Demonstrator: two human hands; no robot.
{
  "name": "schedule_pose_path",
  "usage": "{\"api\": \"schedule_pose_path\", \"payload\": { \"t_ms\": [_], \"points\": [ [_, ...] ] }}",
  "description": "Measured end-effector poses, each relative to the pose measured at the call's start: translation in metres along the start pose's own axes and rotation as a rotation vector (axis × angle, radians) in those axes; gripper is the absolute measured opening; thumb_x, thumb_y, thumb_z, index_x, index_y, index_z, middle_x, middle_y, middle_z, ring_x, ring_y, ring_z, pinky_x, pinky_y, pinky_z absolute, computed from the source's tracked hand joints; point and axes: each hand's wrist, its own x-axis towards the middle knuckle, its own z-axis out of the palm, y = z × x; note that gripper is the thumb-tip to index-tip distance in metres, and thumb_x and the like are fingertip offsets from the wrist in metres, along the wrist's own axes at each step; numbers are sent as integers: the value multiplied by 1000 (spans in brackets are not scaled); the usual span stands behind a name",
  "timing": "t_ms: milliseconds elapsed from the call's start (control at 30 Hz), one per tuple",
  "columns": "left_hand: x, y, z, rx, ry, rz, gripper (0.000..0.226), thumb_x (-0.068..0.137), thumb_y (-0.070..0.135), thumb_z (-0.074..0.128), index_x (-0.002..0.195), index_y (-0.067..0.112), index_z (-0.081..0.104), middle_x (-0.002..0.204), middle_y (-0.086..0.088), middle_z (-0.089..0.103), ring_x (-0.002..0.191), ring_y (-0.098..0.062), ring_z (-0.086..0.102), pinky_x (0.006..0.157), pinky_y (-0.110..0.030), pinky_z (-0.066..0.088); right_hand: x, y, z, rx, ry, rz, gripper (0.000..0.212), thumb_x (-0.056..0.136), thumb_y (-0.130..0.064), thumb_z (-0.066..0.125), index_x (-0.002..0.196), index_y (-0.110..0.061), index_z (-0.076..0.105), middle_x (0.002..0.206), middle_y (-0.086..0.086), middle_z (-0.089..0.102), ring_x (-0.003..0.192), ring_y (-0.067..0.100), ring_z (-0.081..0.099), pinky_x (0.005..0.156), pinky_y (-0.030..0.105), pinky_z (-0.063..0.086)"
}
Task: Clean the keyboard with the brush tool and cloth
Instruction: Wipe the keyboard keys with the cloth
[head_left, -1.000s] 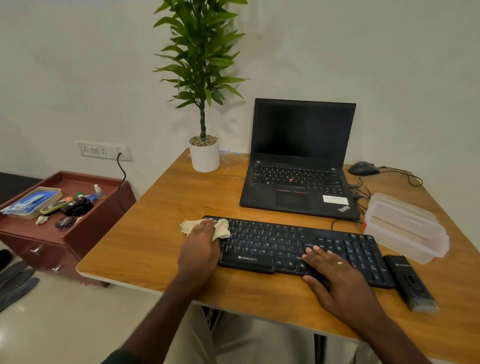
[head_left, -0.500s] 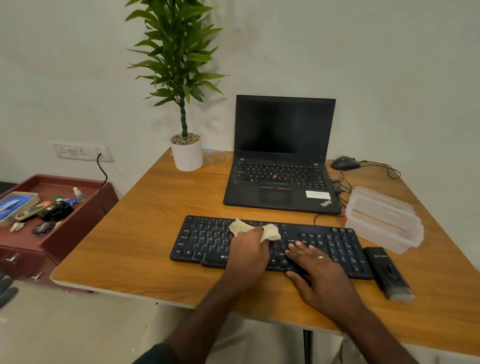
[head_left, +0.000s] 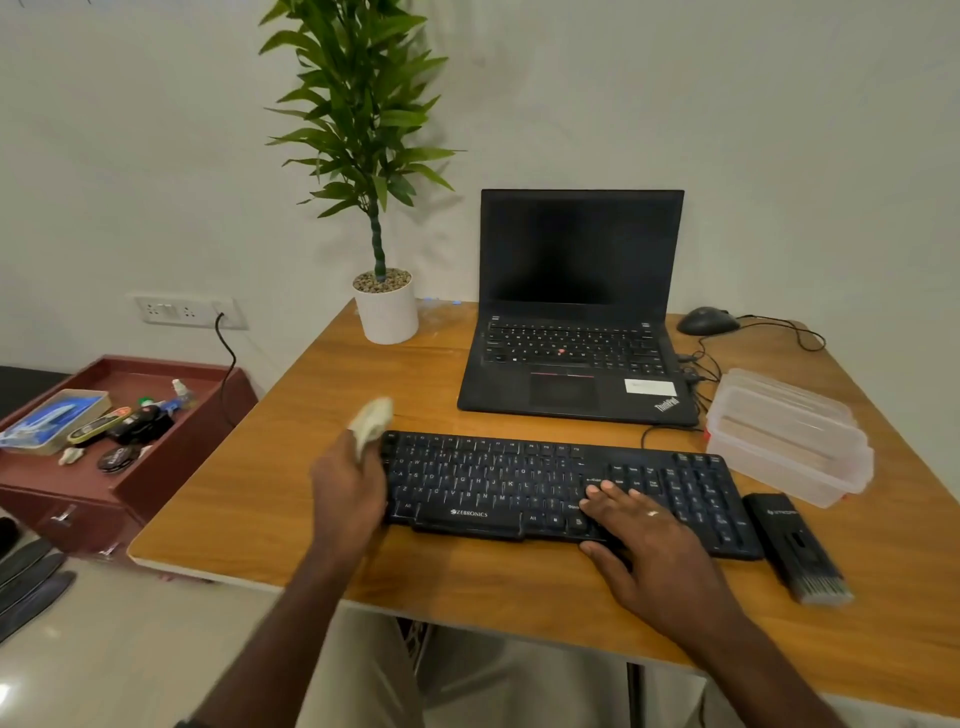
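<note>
On the counter (head_left: 291, 514) we are steadying the keyboard (head_left: 519, 488) with the flat, spread right hand (head_left: 644, 540); the brush tool (head_left: 795, 551) lies untouched beside it, while the left hand (head_left: 348, 488) is pinching the cloth (head_left: 371, 423) at the keyboard's left end, wiping under way

White wall (head_left: 779, 130), wooden desk (head_left: 322, 499), maroon cabinet (head_left: 156, 483), possibly tiled floor (head_left: 130, 649)

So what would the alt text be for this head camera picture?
A person's left hand holds a bunched cloth at the left end of a black keyboard on a wooden desk, while the right hand rests on its keys.
</note>
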Motion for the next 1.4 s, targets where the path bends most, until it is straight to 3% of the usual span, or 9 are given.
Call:
{"api": "schedule_pose_path", "payload": {
  "t_ms": [100,200,467,600,700,800,933,1133,1400],
  "points": [
    [-25,-6,35,238,-323,188,32,100,9,49,130,1,58,109,-14,69,100,-32,65,83,-34,53,1,-3,-2,-2,-23,1,48,93,-50,47,128,-23,67,133,-2,66,124,14,59,108,36,35],
    [-46,9,61,318,-493,301,47,103,15,44,149,9,41,151,-11,48,141,-27,42,121,-39,29,2,-6,-7,-43,-32,14,46,92,-50,50,125,-24,68,129,-2,67,120,15,62,105,33,35],
    [-83,56,105,220,-639,378,42,104,19,42,145,12,47,145,-6,54,134,-23,48,117,-37,35,3,-9,-13,-48,-91,75,53,84,-44,69,132,-22,63,130,0,67,116,19,66,101,31,35],
    [-68,66,107,-295,-523,-109,23,105,23,47,116,14,65,100,-3,69,84,-12,63,69,-23,52,2,-6,-16,23,-139,158,51,89,-50,65,134,-26,62,139,0,61,127,19,58,105,32,33],
    [-47,63,101,-919,-434,-695,20,105,27,50,113,14,62,106,-10,71,95,-24,68,75,-35,56,3,-8,-18,45,-146,154,48,88,-48,69,130,-25,64,136,-1,63,126,16,58,107,31,33],
    [-42,63,96,-1136,-360,-809,16,105,25,48,107,16,61,107,-11,71,96,-27,69,77,-43,59,2,-11,-19,73,-134,140,49,89,-44,71,133,-25,63,139,-3,61,130,8,50,110,31,30],
    [-27,60,74,-1040,-209,-578,14,105,27,49,108,20,60,107,-7,69,98,-23,67,83,-44,58,3,-22,-19,124,-168,145,49,93,-42,66,138,-24,58,146,-5,54,137,7,43,116,26,23],
    [-21,32,61,-57,-112,98,23,102,13,50,118,2,63,87,-4,64,67,-12,58,52,-17,47,25,-46,-8,173,-221,165,55,101,-44,53,152,-28,38,160,-9,32,148,4,21,102,5,-14],
    [-50,10,92,217,-427,325,49,100,19,51,148,10,46,147,-10,53,140,-27,45,119,-41,32,25,-10,-31,-50,-273,166,83,84,-82,42,152,-36,34,162,-13,25,151,7,15,124,39,-5]
  ]
}}
